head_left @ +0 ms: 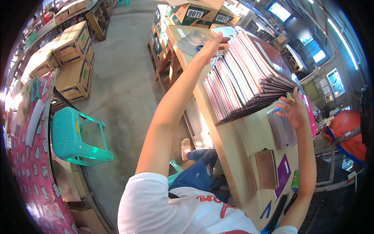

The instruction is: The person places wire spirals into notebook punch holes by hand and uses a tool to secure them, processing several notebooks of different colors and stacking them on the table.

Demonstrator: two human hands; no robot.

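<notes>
A tall stack of spiral-bound notebooks (237,76) stands on the light wooden table, its black coil bindings facing my right side. My left hand (212,47) reaches past the stack's far left end, its fingers apart and slightly bent, with nothing visible in them. Beneath and beside that hand lies clear plastic (191,42), and a small dark-blue item (199,48) shows at its edge. Close to the coil ends, my right hand (294,111) is raised with spread fingers, holding nothing. Below it sits a pile of thin plastic-wrapped sheets (282,130).
On the table (233,146) nearer me are a brown clipboard-like board (265,169), a purple booklet (283,173) and blue-handled pliers (266,210). Cartons (194,13) stand beyond the table. A green plastic stool (68,130) and more cartons (72,50) are to the left.
</notes>
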